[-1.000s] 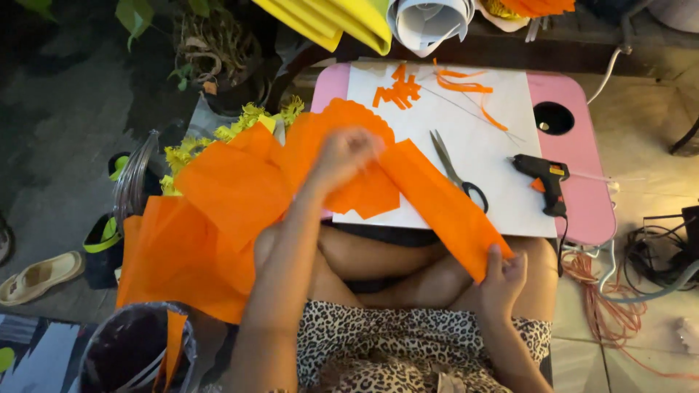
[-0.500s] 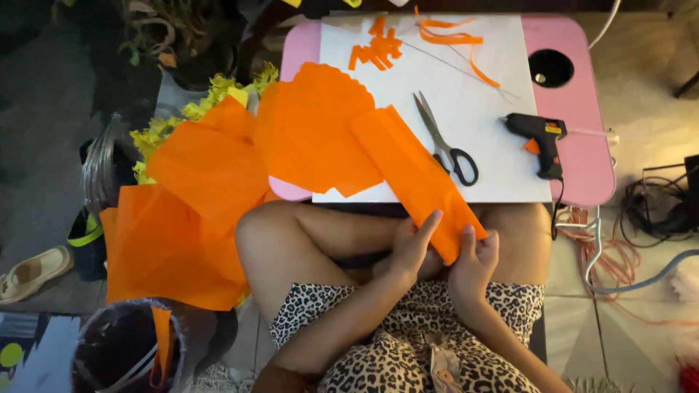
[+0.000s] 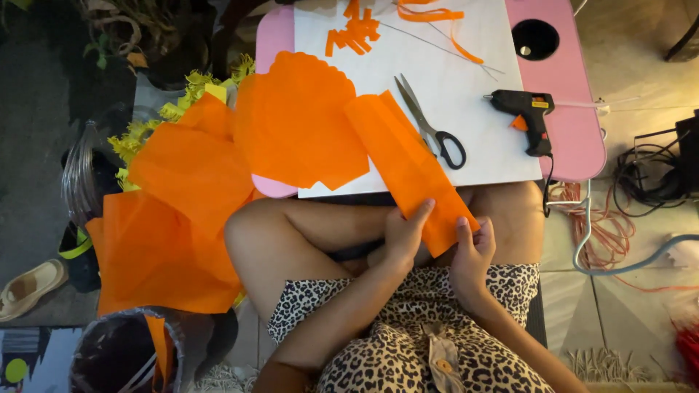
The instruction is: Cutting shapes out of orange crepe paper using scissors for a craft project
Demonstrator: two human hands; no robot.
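The folded orange paper strip (image 3: 408, 167) is pinched at its near end by both hands: left hand (image 3: 405, 234) closed on the left edge, right hand (image 3: 472, 251) on the corner. Its long axis runs toward 11 o'clock, over the counter (image 3: 473, 149) edge, beside the scissors (image 3: 431, 125).
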